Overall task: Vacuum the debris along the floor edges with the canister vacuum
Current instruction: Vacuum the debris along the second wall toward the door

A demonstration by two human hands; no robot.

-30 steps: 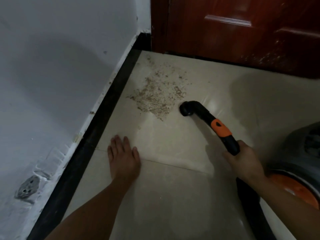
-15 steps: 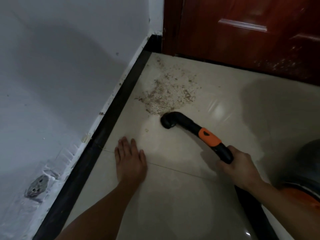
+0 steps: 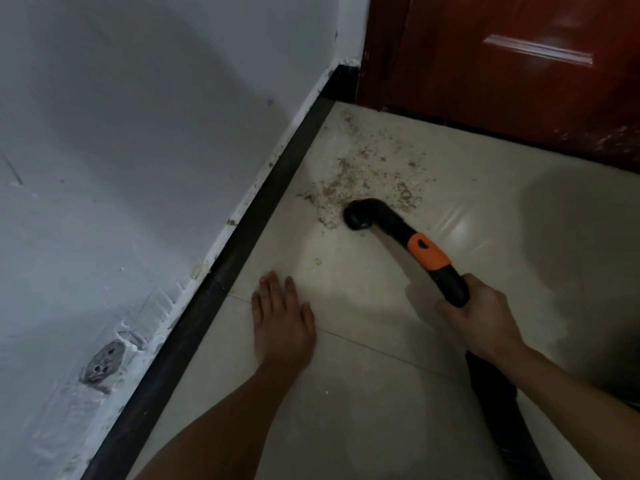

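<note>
A patch of brown crumbly debris (image 3: 367, 178) lies on the cream tile floor near the corner between the wall and the door. The black vacuum nozzle (image 3: 360, 214) with its bent tip touches the near edge of that patch. An orange collar (image 3: 428, 254) sits on the tube behind it. My right hand (image 3: 479, 318) grips the black tube just below the collar, and the hose (image 3: 502, 410) runs back under my forearm. My left hand (image 3: 282, 322) rests flat on the tile, fingers straight, left of the nozzle.
A black baseboard (image 3: 242, 244) runs along the white wall (image 3: 138, 150) on the left. A dark red wooden door (image 3: 502, 64) closes off the far side. A round wall fitting (image 3: 102, 362) sits low on the wall. A stray crumb (image 3: 317, 261) lies near my left hand.
The nozzle has swept left and then forward into the near edge of the debris patch. My left hand stayed flat on the floor. The canister has left the view.
</note>
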